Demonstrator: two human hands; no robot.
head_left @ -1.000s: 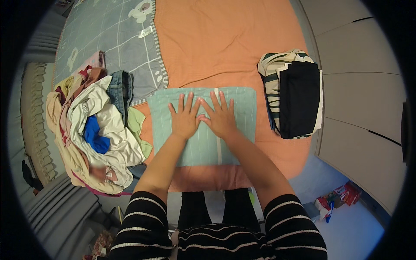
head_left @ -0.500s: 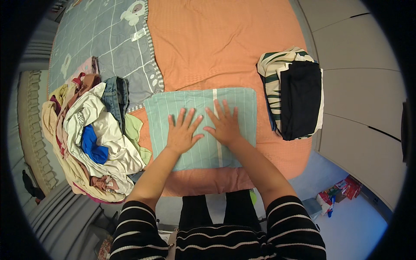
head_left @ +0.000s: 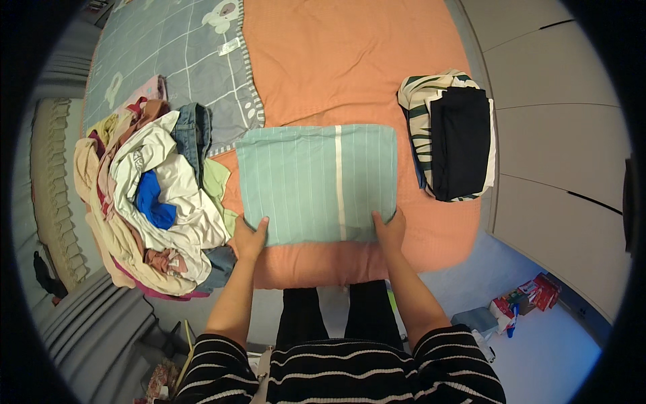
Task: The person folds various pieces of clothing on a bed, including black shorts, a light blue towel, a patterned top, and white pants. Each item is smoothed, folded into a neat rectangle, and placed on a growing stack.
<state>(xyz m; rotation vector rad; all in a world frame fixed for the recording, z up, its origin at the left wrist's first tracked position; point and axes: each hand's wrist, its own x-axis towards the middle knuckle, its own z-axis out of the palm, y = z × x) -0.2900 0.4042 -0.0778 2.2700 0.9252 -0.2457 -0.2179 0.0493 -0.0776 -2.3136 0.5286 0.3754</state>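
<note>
A flat rectangle of green cloth (head_left: 303,182) with thin white stripes and one wide cream stripe, like a pillowcase, lies on the bed in front of me. My left hand (head_left: 250,237) grips its near left corner, thumb on top, with the fingers partly hidden at the edge. At the near right corner my right hand (head_left: 390,230) holds the same cloth, its thumb also on the upper face and the other fingers mostly out of sight.
A loose heap of clothes (head_left: 192,205) lies to the left, with jeans (head_left: 193,138) and a blue piece (head_left: 155,202) in it. Folded black clothing (head_left: 461,141) tops a stack at the right. An orange sheet (head_left: 323,60) and grey quilt (head_left: 175,74) cover the bed. Cabinets (head_left: 552,135) stand beyond.
Both hands, spread flat on the middle of the cloth before, have drawn apart and toward me and taken hold of its near corners. The view has shifted slightly.
</note>
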